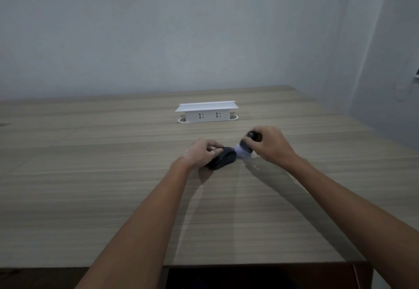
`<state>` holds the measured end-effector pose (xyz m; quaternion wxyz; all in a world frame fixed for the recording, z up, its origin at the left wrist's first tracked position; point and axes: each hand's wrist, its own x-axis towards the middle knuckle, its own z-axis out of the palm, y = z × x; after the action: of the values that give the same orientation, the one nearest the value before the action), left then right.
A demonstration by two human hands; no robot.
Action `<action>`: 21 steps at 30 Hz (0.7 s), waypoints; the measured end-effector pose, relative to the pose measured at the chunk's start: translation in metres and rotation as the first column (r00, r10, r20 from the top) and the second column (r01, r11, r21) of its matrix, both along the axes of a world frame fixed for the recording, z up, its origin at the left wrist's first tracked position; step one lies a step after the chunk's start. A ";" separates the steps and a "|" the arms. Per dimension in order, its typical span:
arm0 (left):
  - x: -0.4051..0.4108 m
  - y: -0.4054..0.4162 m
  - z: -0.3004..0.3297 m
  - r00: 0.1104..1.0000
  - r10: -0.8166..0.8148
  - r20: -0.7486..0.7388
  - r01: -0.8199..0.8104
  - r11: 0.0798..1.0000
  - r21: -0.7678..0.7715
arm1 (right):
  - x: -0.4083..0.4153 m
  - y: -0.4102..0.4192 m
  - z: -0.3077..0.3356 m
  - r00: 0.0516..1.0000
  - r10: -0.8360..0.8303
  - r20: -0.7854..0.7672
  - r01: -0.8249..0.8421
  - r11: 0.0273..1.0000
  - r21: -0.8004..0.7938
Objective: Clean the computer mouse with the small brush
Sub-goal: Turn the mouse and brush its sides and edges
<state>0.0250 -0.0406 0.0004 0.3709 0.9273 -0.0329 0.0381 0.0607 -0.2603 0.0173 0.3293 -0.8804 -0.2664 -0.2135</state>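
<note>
Brushing step: left hand (201, 152) closed around mouse (221, 159) on table (90, 175); right hand (269, 144) gripping brush (246, 148), bristles at far end. Next, probably: short strokes along seams.

Both forearms bare, no sleeves; left hand (199, 152), right hand (271, 144) ungloved.
</note>
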 end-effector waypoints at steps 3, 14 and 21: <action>0.001 0.001 0.000 1.000 -0.006 -0.009 0.006 1.000 -0.018 | -0.015 0.003 0.005 0.961 0.248 -0.124 -0.245 0.969 0.034; 0.006 0.006 0.000 0.999 0.004 -0.046 -0.007 0.997 -0.075 | -0.030 0.019 -0.001 0.948 0.318 -0.001 -0.315 0.940 -0.128; 0.007 0.002 0.001 0.998 0.038 -0.050 -0.041 0.997 -0.069 | -0.023 0.014 -0.001 0.975 0.164 0.148 -0.151 0.984 -0.094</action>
<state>0.0317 -0.0386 0.0014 0.4029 0.9149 -0.0043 0.0239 0.0377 -0.2463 0.0165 0.2869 -0.8500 -0.3688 -0.2434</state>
